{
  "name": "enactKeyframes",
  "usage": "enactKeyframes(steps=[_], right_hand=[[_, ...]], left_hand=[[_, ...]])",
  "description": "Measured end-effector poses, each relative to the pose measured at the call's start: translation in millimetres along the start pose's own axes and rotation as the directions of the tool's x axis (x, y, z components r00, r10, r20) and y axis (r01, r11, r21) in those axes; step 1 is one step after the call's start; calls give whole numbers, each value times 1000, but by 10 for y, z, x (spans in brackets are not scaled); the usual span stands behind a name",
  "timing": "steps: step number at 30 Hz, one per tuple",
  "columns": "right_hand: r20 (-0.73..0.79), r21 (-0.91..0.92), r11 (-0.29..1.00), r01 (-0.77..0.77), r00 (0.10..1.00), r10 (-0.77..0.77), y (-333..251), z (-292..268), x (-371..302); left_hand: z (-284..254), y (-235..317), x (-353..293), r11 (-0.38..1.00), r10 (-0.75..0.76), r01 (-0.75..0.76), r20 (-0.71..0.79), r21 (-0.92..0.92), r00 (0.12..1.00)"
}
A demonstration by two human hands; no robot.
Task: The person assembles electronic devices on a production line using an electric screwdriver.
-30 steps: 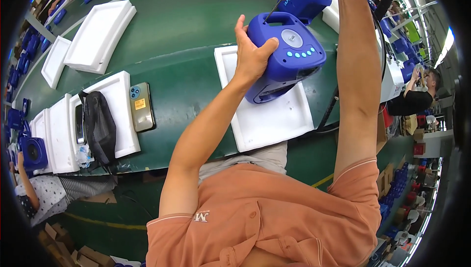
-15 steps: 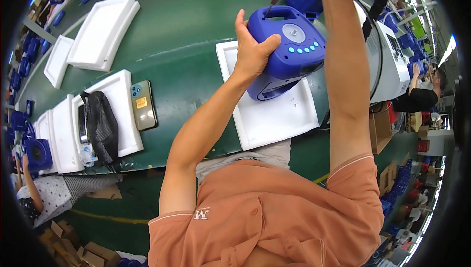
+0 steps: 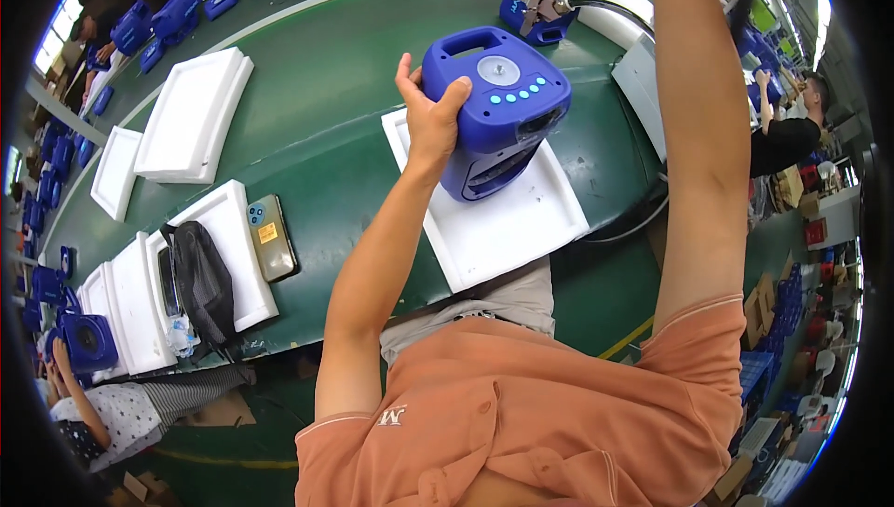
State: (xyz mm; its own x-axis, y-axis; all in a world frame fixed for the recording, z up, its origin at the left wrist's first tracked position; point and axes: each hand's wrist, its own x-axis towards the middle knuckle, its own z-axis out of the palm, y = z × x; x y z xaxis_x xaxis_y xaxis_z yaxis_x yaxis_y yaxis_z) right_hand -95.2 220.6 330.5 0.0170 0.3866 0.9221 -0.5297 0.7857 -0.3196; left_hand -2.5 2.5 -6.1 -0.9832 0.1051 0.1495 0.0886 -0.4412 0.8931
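Observation:
My left hand [image 3: 434,125] grips the left side of a blue portable speaker [image 3: 507,93], thumb over the top edge and fingers at the side. The speaker has a carry handle, a round grey disc and several light-blue buttons on top. It stands upright on a white foam tray [image 3: 503,237]. My right arm [image 3: 698,116] stretches far forward past the speaker's right side, and its hand lies beyond the upper edge of the picture. Behind the speaker hangs a metal tool head [image 3: 542,6] on a black hose, in front of a second blue speaker [image 3: 521,27].
White foam trays [image 3: 191,116] are stacked at the far left. Nearer stand more foam trays [image 3: 135,302], a black mesh pouch [image 3: 203,283] and a phone [image 3: 271,237]. A grey-white machine [image 3: 643,88] is at the right, with a black cable [image 3: 624,235] below it. Other people work nearby.
The tool bit was at the speaker's handle corner; it is now away from it, farther back. My right arm has swung to the right. My left hand still grips the speaker.

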Motion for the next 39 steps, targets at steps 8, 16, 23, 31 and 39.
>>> enactKeyframes(steps=[8,16,23,31,39], right_hand=[[-7,-82,995,-60,998,60,104,45,-388],[120,-10,995,-100,988,101,113,81,-656],[124,-78,992,-100,986,110,127,67,-801],[696,307,108,-946,301,652,-386,-174,-730],[-37,-36,997,-75,997,74,585,137,-922]], left_hand=[[69,19,-26,1000,-12,12,9,9,1000],[9,4,-17,999,5,-5,19,35,1000],[-5,-6,10,999,-13,12,17,33,1000],[-23,123,0,997,-59,55,57,62,997],[-213,107,759,933,-332,292,196,209,923]])
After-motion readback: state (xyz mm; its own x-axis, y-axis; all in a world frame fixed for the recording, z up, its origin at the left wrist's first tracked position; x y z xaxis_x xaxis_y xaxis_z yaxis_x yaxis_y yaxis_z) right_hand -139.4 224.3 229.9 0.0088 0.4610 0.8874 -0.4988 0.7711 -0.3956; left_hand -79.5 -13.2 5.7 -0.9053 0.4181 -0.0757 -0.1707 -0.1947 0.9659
